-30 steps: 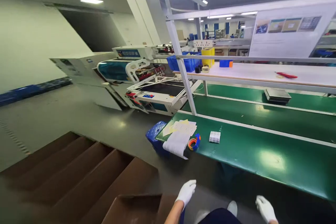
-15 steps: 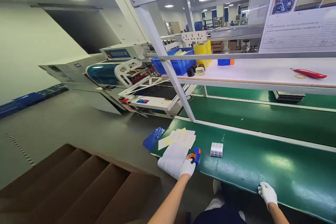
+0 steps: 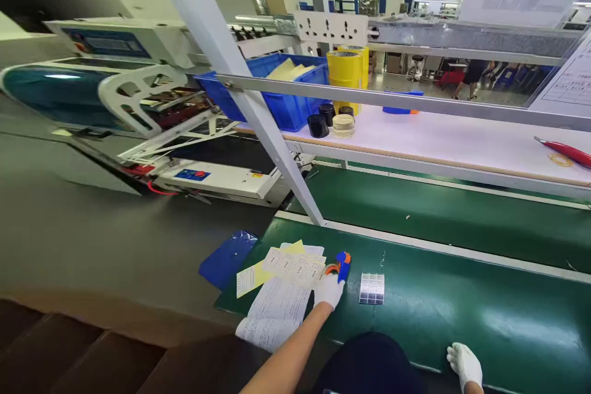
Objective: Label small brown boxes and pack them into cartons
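Note:
My left hand point(image 3: 329, 291), in a white glove, is closed on a blue and orange tape dispenser point(image 3: 343, 267) at the near left of the green work surface point(image 3: 429, 295). Its fingertips are partly hidden behind the dispenser. Beside that hand lie an open booklet of printed sheets point(image 3: 277, 308), which hangs over the edge, and yellow and white slips point(image 3: 293, 266). A small sheet of silvery labels point(image 3: 372, 289) lies right of the dispenser. My right hand point(image 3: 465, 364), also gloved, rests near the front edge with its fingers curled in; nothing shows in it.
A slanted white post point(image 3: 272, 135) rises at the surface's left end. On the shelf point(image 3: 438, 135) stand a blue bin point(image 3: 281, 104), yellow tape rolls point(image 3: 345, 74) and a red knife point(image 3: 566, 151). A white machine point(image 3: 217, 178) stands at left, brown cartons point(image 3: 69, 351) below.
The view has moved closer and shifted, bringing the shelf and machine nearer. My left hand still holds the dispenser beside the papers; my right hand stays near the front edge.

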Demonstrator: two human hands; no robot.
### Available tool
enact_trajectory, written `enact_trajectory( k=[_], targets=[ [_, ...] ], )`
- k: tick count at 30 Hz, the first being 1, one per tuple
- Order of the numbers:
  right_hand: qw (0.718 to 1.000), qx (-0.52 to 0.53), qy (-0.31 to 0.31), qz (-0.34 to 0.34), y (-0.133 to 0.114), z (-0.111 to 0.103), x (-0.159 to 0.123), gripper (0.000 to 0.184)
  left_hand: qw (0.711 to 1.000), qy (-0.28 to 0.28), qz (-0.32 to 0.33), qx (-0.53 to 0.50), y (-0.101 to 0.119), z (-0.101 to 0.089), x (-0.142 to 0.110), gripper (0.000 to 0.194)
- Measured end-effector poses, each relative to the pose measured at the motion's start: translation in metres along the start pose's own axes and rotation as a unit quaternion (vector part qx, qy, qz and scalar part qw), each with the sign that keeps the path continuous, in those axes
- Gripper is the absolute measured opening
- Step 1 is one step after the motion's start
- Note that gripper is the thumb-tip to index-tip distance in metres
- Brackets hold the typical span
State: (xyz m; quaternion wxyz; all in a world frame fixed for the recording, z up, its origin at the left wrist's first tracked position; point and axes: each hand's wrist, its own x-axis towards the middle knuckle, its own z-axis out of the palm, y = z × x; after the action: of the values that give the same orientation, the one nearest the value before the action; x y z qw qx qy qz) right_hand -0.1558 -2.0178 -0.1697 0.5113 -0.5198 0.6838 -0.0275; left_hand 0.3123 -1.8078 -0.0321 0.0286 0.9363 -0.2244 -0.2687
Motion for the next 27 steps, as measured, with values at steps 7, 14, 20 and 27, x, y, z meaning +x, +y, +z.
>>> enact_trajectory(
  k=[7,14,20,27],
  targets=[
    [0.973,0.212,0.042,0.076,-0.001,0.031,-0.017,0.036,0.998,0.011,0.027,0.048,0.031,-0.023,0.089,0.037],
    [0.968,0.224,0.043,0.106,-0.019,0.041,-0.029,0.03,0.997,0.034,0.046,0.044,0.033,-0.027,0.077,0.042],
    [0.966,0.23,0.0,0.115,-0.023,0.036,-0.023,0.019,0.995,0.055,0.088,-0.011,0.012,-0.001,0.013,0.043],
    [0.965,0.191,-0.114,0.138,-0.03,0.023,-0.001,0.01,0.992,-0.119,0.028,0.035,-0.003,0.112,-0.074,0.028]
  ],
)
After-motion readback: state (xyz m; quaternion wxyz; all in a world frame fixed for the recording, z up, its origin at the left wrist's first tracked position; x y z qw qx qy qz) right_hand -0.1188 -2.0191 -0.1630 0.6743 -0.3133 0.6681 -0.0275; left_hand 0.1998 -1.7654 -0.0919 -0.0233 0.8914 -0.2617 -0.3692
